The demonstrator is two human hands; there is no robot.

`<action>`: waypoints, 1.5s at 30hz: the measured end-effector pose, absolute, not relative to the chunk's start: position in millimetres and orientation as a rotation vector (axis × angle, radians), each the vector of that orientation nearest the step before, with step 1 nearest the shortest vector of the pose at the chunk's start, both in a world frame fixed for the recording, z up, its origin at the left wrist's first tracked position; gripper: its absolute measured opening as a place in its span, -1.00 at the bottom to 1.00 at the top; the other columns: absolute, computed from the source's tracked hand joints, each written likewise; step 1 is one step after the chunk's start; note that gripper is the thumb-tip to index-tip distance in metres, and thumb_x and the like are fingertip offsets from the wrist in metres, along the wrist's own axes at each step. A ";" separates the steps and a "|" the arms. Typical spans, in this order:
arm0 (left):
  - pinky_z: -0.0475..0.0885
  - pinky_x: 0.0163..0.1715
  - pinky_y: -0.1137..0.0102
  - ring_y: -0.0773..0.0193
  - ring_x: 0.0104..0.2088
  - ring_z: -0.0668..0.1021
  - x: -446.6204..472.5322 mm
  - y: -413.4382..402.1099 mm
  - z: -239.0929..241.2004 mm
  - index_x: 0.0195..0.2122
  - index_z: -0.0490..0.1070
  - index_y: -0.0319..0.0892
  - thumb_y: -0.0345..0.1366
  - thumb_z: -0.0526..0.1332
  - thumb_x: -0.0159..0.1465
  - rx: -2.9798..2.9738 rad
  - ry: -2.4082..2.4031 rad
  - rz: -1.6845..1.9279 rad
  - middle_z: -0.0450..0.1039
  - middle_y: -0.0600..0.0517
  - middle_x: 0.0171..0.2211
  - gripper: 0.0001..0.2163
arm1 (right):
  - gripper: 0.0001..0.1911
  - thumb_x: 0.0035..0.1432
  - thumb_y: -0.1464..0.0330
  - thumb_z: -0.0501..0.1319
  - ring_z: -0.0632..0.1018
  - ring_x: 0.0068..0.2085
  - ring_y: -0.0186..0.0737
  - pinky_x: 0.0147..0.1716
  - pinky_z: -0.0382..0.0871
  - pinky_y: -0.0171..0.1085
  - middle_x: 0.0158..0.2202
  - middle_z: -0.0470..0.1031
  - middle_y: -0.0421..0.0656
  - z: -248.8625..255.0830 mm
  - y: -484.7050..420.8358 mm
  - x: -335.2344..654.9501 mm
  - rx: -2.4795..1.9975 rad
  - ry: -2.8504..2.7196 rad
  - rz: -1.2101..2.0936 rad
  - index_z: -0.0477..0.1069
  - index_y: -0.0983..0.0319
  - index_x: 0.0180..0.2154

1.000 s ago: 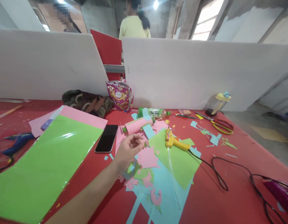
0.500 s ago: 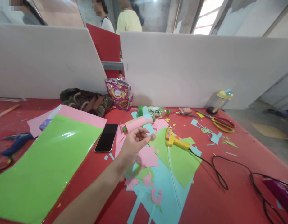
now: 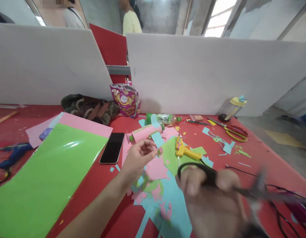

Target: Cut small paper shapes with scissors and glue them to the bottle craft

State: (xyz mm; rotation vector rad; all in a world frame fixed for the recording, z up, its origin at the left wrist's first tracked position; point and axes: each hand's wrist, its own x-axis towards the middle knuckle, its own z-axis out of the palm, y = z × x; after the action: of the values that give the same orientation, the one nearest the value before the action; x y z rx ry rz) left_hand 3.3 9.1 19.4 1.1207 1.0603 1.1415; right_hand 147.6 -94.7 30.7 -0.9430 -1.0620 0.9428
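Left hand [image 3: 140, 155], bare, at the center of the frame: thumb and fingertips pinch a small pink and green piece [image 3: 160, 151], held up above the clutter. Right hand [image 3: 216, 201], at the lower right and blurred, grips black-handled scissors [image 3: 209, 174], fingers through the loop, blades pointing toward the right edge. Both are over a red counter [image 3: 264, 155]. Below the left hand, pink, green and blue paper scraps [image 3: 153, 186] lie in a heap. A yellow glue gun [image 3: 191, 153] rests on green paper just right of center. Behind the left hand is a pink-wrapped roll [image 3: 146, 133], with a green-capped bottle [image 3: 165, 119] lying beyond it. A dark-screened phone [image 3: 112, 148] lies left of that hand, beside a large glossy green sheet [image 3: 51, 172] filling the lower left. Across the back, white panels [image 3: 204, 72] stand upright; a person in pale yellow [image 3: 132, 23] shows above them.
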 end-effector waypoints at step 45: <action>0.35 -0.40 0.48 0.30 -0.41 0.48 3.4 -0.8 10.1 -0.47 0.43 -0.20 -0.30 0.16 0.01 1.575 1.080 0.617 0.46 0.03 -0.48 -0.89 | -0.78 -0.15 0.44 0.21 0.30 -0.55 -0.39 -0.55 0.20 -0.38 -0.57 0.23 -0.31 -22.5 -37.1 134.4 -1.239 -0.882 1.045 0.15 0.19 -0.48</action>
State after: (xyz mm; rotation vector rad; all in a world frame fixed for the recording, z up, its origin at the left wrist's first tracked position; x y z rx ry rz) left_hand 3.4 -0.8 10.1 1.5755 1.0805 0.6165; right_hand 134.4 -37.1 -22.5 -1.2389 -0.8817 1.0447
